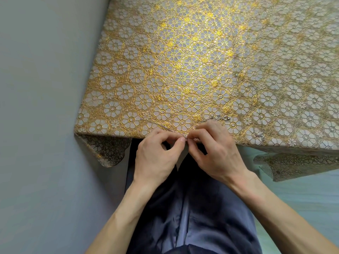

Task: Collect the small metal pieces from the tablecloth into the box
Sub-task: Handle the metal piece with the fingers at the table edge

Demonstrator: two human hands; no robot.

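At the near edge of the gold floral tablecloth [183,70], my left hand [157,153] and my right hand [212,149] meet fingertip to fingertip. Both pinch a thin silver metal chain [188,138] between thumb and forefinger. The chain runs up from my right hand to small silver links [221,117] lying on the cloth. Another small metal piece [259,135] lies at the right near the edge. Tiny silver pieces [238,75] sit farther back on the right. No box is in view.
A grey wall [40,107] borders the table on the left. The cloth's corners hang down at the left [108,151] and right [293,165]. My lap in dark blue trousers [183,208] is below the table edge.
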